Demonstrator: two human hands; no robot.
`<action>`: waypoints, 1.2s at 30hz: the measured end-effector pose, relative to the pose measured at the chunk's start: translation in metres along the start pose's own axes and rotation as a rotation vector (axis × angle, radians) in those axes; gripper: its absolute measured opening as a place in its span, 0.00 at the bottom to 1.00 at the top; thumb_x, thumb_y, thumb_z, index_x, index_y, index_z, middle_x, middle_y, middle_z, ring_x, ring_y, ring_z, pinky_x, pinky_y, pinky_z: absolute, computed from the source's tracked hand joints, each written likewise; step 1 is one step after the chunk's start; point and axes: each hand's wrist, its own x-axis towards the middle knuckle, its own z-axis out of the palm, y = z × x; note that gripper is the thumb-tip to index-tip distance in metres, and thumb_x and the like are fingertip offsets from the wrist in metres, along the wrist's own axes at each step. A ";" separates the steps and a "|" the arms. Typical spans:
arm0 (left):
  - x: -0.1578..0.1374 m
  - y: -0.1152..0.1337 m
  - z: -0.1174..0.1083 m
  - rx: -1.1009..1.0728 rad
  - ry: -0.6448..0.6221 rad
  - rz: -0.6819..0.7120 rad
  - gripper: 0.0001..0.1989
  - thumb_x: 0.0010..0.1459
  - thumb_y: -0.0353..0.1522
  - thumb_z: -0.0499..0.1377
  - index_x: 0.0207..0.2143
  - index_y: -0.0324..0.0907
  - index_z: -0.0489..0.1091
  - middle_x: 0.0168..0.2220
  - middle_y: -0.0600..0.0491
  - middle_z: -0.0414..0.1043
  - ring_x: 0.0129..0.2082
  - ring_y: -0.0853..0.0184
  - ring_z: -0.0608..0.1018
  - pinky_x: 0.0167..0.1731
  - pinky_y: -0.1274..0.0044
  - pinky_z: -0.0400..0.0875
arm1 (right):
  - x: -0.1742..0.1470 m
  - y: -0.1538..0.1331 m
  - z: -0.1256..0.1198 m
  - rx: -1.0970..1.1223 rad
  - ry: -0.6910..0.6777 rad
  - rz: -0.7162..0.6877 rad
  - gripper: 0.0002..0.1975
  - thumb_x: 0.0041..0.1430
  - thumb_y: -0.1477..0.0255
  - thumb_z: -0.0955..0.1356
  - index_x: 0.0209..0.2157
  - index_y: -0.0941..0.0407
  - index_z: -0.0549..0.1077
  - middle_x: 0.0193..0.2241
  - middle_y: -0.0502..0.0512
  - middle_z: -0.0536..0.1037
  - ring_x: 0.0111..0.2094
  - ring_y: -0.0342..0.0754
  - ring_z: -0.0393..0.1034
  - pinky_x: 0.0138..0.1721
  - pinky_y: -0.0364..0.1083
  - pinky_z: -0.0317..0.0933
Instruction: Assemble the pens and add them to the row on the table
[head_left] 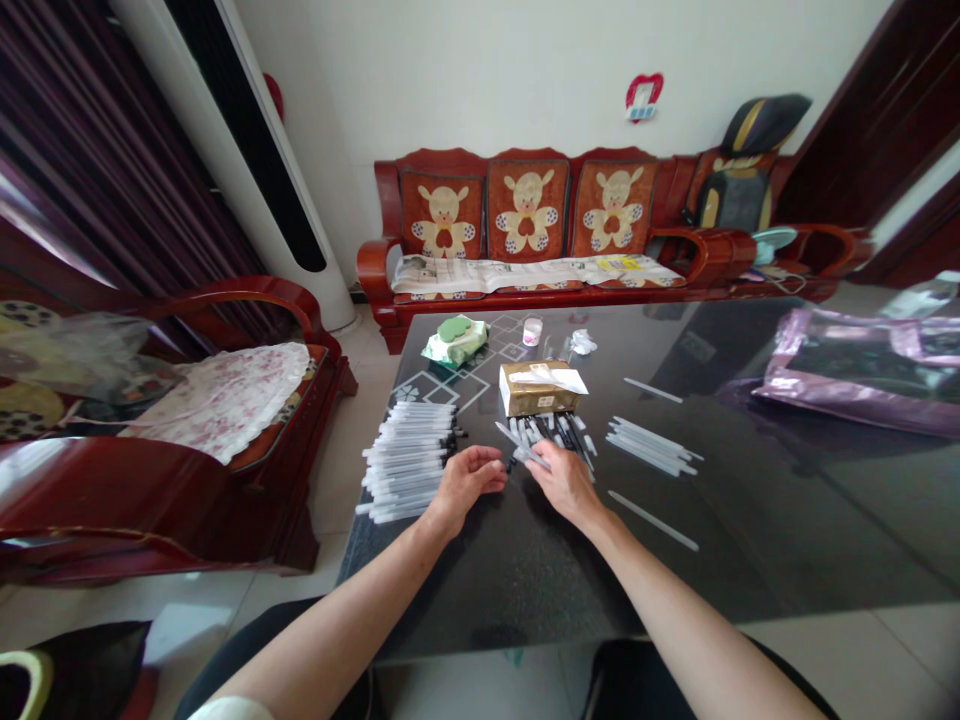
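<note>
My right hand [564,482] is closed around a translucent, whitish pen barrel [514,436] that points up to the left. My left hand [469,487] has its fingers curled together close by. A small black piece [511,465] shows at its fingertips, but whether they grip it I cannot make out. Beside the left hand lies a stack of whitish pens [409,455] with black ends toward the right. Behind the right hand, loose black and clear pen parts [577,432] lie against a tissue box [541,392]. Right of that hand sits a group of whitish barrels [649,445].
The dark glossy table [517,590] also carries a green wipes pack [455,342], a small cup [532,332], crumpled tissue [582,342] and a purple-edged clear bag [862,375]. Single barrels [654,521] lie at the right. A wooden sofa [517,290] stands behind.
</note>
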 end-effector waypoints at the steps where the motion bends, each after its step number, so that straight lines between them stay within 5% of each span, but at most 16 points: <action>1: 0.000 0.000 0.000 -0.003 -0.008 0.003 0.17 0.44 0.35 0.67 0.37 0.36 0.71 0.30 0.48 0.75 0.28 0.67 0.77 0.33 0.74 0.73 | -0.002 -0.005 0.000 0.043 -0.020 -0.023 0.08 0.59 0.67 0.63 0.35 0.53 0.71 0.28 0.52 0.78 0.29 0.46 0.72 0.28 0.40 0.56; 7: -0.001 -0.001 0.001 0.013 -0.065 -0.005 0.16 0.44 0.37 0.67 0.30 0.34 0.70 0.25 0.49 0.74 0.25 0.68 0.77 0.29 0.76 0.73 | -0.010 -0.023 -0.002 0.184 -0.094 -0.089 0.09 0.59 0.66 0.62 0.34 0.54 0.71 0.25 0.50 0.77 0.26 0.45 0.70 0.27 0.39 0.55; 19: 0.022 0.030 -0.037 -0.163 0.169 0.106 0.12 0.44 0.31 0.66 0.30 0.35 0.71 0.23 0.53 0.73 0.25 0.71 0.76 0.29 0.80 0.72 | -0.007 -0.012 -0.012 0.200 -0.090 -0.160 0.15 0.62 0.64 0.60 0.41 0.54 0.75 0.33 0.54 0.80 0.33 0.47 0.73 0.35 0.41 0.60; 36: 0.020 0.026 -0.033 -0.076 0.121 0.074 0.12 0.46 0.33 0.66 0.32 0.35 0.70 0.25 0.51 0.74 0.23 0.72 0.76 0.25 0.81 0.72 | -0.008 -0.015 -0.014 0.168 -0.122 -0.183 0.15 0.63 0.65 0.60 0.42 0.53 0.75 0.33 0.53 0.80 0.34 0.48 0.74 0.36 0.41 0.61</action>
